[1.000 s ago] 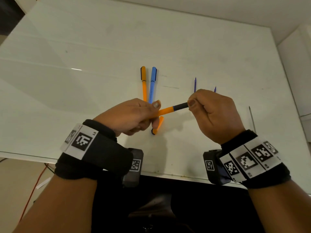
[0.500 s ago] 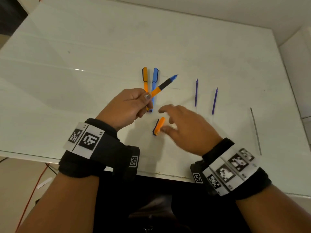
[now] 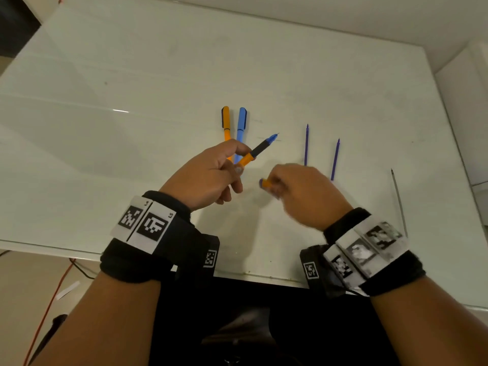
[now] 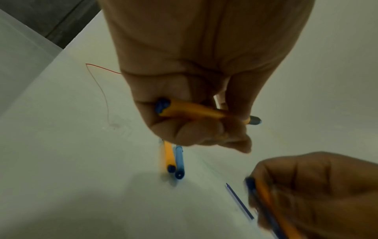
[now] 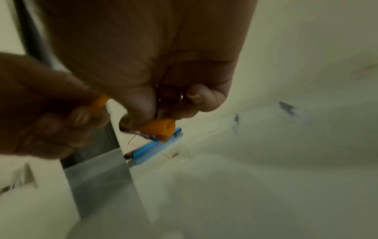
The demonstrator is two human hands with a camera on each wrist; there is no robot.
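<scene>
My left hand (image 3: pixel 211 175) grips an uncapped orange pen (image 3: pixel 257 151) with a black grip and blue tip that points up and to the right; the left wrist view shows its orange barrel (image 4: pixel 192 110) in my curled fingers. My right hand (image 3: pixel 298 191) pinches the pen's orange cap (image 3: pixel 265 183), lifted just off the white table (image 3: pixel 158 75); the same orange cap (image 5: pixel 160 127) sits under the fingertips in the right wrist view. A capped orange pen (image 3: pixel 226 122) and a capped blue pen (image 3: pixel 241 124) lie side by side behind my left hand.
Two purple refills (image 3: pixel 306 143) (image 3: pixel 335 159) lie right of the pens, and a thin grey refill (image 3: pixel 398 202) lies near the right edge. A white wall and cabinet (image 3: pixel 464 107) bound the table at the right. A red wire (image 3: pixel 47 310) hangs below the front edge.
My right hand let go of the pen's tip, dropped to the table and picked up the orange cap. My left hand swung the pen so that its tip points up and to the right.
</scene>
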